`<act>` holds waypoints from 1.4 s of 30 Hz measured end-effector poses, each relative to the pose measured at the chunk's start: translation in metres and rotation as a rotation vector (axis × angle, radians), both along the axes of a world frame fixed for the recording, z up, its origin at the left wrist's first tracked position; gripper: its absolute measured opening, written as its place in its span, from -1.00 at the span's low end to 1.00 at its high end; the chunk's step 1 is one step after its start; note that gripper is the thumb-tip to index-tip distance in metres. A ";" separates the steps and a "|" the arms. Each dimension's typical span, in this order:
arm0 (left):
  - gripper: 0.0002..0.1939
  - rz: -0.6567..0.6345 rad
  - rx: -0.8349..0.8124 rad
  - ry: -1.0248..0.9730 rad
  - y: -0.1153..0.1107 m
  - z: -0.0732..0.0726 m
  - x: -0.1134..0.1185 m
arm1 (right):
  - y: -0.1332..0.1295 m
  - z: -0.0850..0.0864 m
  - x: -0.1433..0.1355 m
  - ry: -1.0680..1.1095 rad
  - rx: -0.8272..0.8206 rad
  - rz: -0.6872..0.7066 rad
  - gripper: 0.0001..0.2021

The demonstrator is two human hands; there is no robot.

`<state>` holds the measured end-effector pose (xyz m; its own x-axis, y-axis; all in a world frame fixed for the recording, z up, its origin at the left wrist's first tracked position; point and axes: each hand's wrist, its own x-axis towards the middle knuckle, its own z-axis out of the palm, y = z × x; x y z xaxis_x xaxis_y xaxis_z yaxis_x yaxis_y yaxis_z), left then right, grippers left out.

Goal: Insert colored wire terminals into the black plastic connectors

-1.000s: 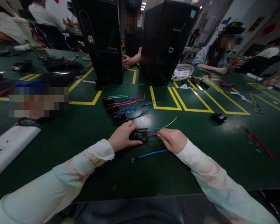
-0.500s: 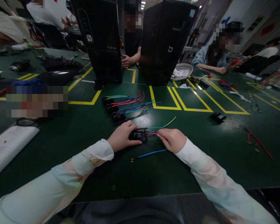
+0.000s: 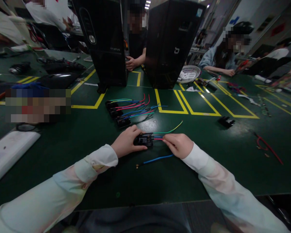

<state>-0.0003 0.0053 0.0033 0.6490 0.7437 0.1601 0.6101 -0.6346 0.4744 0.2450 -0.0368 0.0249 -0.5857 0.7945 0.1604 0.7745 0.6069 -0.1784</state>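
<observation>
My left hand grips a small black plastic socket housing between thumb and fingers, its open side facing up. From its right side run a green-yellow wire, a red wire and a blue one. My right hand pinches the red wire close to the housing; the wire's far end is hidden by the fingers. A loose blue wire with a brass terminal lies in front, its right end passing under my right hand. Behind my left hand lie several wired black housings in a slanted row.
Two black computer towers stand at the back, with a co-worker's hand between them. A single black housing and a red wire lie to the right. A white power strip sits at left; a white basket stands behind.
Almost nothing differs. Both hands keep their places on the housing and the red wire, and the view has shifted very slightly.
</observation>
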 end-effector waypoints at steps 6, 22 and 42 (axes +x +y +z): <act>-0.44 0.000 0.002 0.002 0.000 -0.001 0.000 | -0.001 -0.001 -0.001 0.011 0.031 -0.051 -0.76; -0.44 0.007 0.006 0.012 0.000 0.000 0.000 | 0.003 0.004 -0.003 0.053 0.320 0.042 -0.78; -0.44 0.006 0.005 0.010 0.001 0.000 -0.001 | 0.000 0.004 -0.004 0.001 0.320 0.061 -0.79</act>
